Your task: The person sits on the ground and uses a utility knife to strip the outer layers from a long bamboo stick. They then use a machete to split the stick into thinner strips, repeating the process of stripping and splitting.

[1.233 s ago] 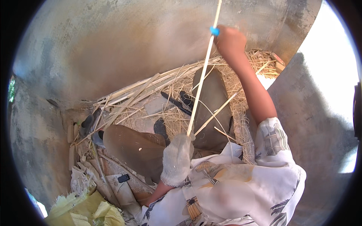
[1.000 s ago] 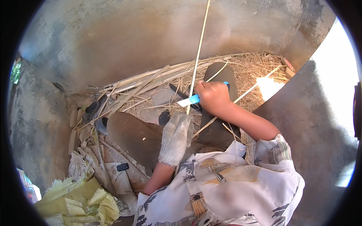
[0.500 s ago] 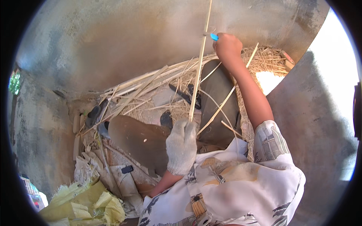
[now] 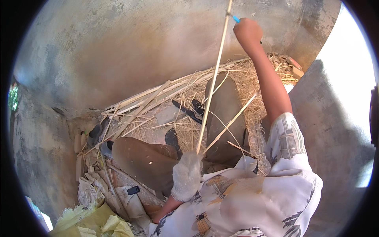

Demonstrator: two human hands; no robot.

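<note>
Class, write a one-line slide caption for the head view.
Gloved left hand grips a long cane while the right hand runs a blue-handled knife along it.

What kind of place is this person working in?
Probably a rough outdoor work corner for splitting cane: bare concrete walls, a floor littered with straw shavings, and cut strips piled along the wall. The gloved left hand grips a long cane.

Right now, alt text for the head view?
A seated person holds a long thin bamboo strip upright, the gloved left hand gripping its lower end and the bare right hand raised high against it with a blue-handled knife. Shavings and split strips litter the ground by a grey concrete wall.
</note>
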